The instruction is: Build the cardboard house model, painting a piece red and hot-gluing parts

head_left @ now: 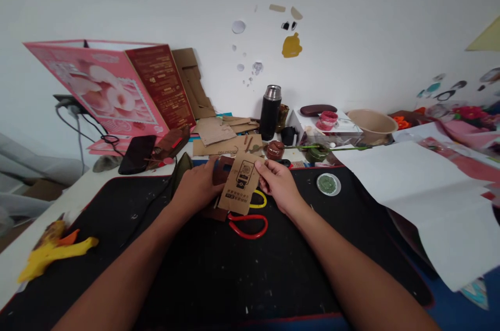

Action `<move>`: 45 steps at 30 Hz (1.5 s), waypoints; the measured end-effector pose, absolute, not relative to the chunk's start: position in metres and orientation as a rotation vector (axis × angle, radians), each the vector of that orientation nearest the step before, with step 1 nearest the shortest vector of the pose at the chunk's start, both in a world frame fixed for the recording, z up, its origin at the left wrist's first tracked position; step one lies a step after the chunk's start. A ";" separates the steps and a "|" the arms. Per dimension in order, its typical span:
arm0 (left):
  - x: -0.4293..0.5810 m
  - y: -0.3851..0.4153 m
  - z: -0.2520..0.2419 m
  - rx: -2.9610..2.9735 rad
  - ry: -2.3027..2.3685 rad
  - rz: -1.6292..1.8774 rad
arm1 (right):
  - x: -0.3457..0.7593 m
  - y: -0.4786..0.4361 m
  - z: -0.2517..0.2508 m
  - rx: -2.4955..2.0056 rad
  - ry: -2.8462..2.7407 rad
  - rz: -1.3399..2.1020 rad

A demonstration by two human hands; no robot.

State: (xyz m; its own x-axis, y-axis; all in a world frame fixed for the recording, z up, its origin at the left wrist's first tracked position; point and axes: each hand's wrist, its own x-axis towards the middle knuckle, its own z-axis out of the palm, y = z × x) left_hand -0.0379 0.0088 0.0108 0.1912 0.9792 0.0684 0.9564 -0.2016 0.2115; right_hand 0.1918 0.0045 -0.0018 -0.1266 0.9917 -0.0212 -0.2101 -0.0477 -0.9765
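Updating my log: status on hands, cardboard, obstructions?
Right hand pinching printed cardboard. Left hand at its left side, grip unclear. Possibly in the way: red-and-yellow-handled scissors, partly hidden behind it.

Cardboard (239, 185) brown, black-printed; scissor handles (253, 236) red, yellow.

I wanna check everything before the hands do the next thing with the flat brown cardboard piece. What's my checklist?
1. Right hand pinching the flat brown cardboard piece with black printing: ok, thumb on its upper right corner.
2. Left hand gripping that piece too: cannot tell; it is at the left edge, fingertips partly hidden.
3. Scissors-like red and yellow loop handles away from the hands: not ok, they lie close by, partly behind the cardboard.
4. Small round white dish of green stuff out of the way: ok, right of the right hand, untouched.
5. Tall black bottle with silver top upright: ok.
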 end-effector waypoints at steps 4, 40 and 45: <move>-0.042 0.012 0.010 2.234 1.897 0.401 | 0.192 0.004 0.000 -1.015 -1.124 1.418; -0.042 0.012 0.028 1.078 1.161 0.983 | 0.193 0.004 0.001 -0.965 -1.010 1.517; -0.045 0.015 0.024 1.094 1.157 1.006 | 0.196 0.006 0.003 -0.873 -0.952 1.592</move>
